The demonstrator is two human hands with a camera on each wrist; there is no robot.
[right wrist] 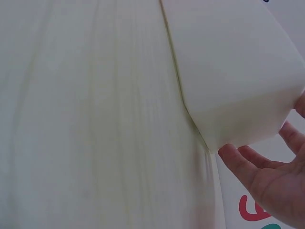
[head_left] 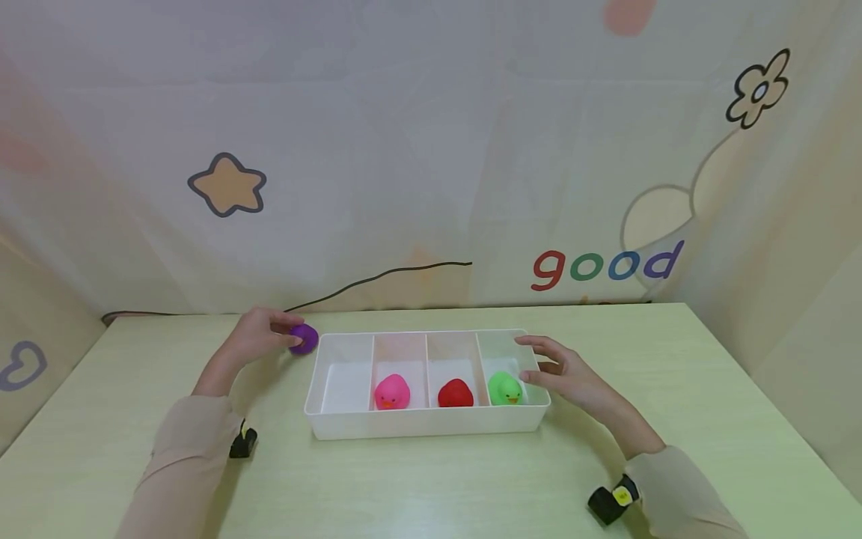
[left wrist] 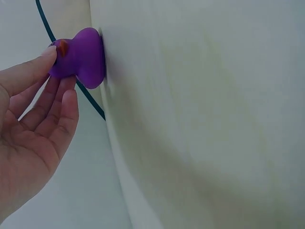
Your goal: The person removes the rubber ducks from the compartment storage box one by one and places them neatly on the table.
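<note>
At the far left part of the table, my left hand (head_left: 259, 337) pinches a small purple rubber duck (head_left: 306, 339) between thumb and fingers. The left wrist view shows the thumb at the purple duck's (left wrist: 88, 57) head near its orange beak, its base at the tabletop. My right hand (head_left: 566, 374) holds the right end of a white divided box (head_left: 424, 424); in the right wrist view fingertips touch the box's outer wall (right wrist: 248, 114). Inside the box, a pink duck (head_left: 393, 392), a red duck (head_left: 456, 393) and a green duck (head_left: 505, 388) sit in separate compartments. The leftmost compartment holds nothing.
The pale wooden table (head_left: 404, 486) meets a printed curtain (head_left: 404, 150) at its back edge. A dark cord-like line (head_left: 377, 277) runs along the curtain's foot. Black wrist cameras sit at both sleeves.
</note>
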